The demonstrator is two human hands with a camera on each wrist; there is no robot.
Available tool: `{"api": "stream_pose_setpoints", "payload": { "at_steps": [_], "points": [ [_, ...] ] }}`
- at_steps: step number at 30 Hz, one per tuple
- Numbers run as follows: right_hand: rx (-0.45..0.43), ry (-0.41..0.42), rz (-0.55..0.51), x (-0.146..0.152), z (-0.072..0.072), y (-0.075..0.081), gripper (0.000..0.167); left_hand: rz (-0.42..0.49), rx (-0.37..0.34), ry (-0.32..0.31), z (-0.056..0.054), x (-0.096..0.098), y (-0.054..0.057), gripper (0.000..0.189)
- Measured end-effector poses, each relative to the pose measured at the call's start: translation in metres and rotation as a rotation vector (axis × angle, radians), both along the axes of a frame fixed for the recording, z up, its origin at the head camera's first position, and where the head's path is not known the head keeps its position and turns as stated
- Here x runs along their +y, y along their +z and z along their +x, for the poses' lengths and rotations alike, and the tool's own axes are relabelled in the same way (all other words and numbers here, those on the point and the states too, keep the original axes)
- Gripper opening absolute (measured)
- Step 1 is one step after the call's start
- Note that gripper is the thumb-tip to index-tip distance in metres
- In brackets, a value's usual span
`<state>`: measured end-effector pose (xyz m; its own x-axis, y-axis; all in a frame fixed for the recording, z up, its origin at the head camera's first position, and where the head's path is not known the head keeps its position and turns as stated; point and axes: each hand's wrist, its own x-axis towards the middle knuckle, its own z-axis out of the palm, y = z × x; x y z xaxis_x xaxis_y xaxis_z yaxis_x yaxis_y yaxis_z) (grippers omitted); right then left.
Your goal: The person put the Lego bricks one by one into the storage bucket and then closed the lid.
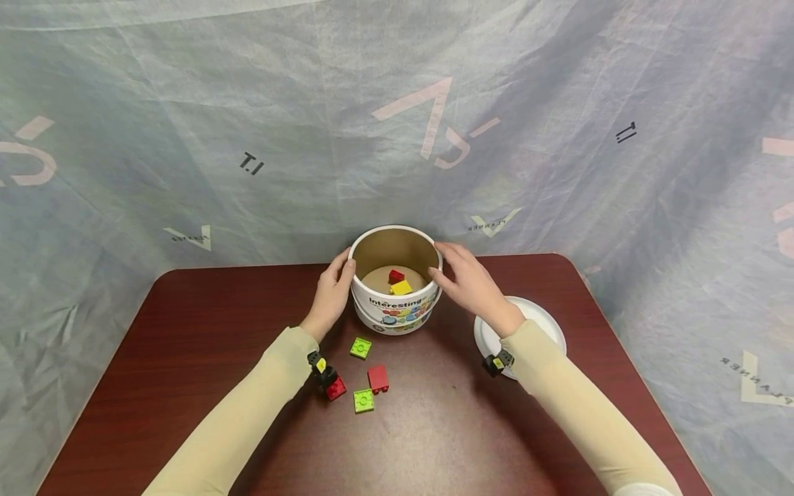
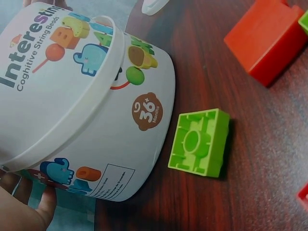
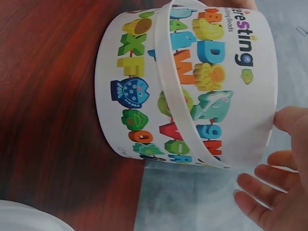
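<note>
the bucket (image 1: 397,318) stands near the table's (image 1: 205,358) back edge, between both hands, a red block (image 1: 395,276) and a yellow one (image 1: 400,288) inside. the left hand (image 1: 331,296) rests at its side, fingers loosely extended, thumb on the rim. the right hand (image 1: 473,286) touches the opposite rim, fingers spread and slightly bent. two green blocks (image 1: 360,348) lie in front; the lid (image 1: 547,319) lies under the right forearm.

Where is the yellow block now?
In the head view, the yellow block lies inside the white bucket, between left hand and right hand, on the near side of a red block.
</note>
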<state>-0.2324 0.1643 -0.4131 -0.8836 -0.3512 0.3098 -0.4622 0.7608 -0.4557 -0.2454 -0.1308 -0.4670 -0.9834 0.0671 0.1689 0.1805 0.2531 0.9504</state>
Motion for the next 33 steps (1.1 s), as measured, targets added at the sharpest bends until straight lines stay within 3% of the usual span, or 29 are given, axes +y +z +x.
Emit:
{"api": "stream_pose_setpoints", "payload": {
  "at_steps": [11,20,26,33],
  "points": [
    [0.019,-0.009,0.029,-0.005,-0.001,-0.017,0.055,-0.004,-0.023,0.003,0.001,0.000,0.005,0.053],
    [-0.005,-0.018,0.033,-0.004,0.000,-0.017,0.056,-0.053,-0.006,0.039,0.008,-0.006,0.017,0.056],
    [-0.013,-0.023,0.011,-0.004,0.002,-0.018,0.057,-0.048,0.025,0.025,0.023,-0.014,0.023,0.053],
    [-0.029,-0.018,-0.018,-0.003,0.002,-0.020,0.058,-0.150,0.082,-0.016,0.056,-0.025,0.017,0.040]
  ]
}}
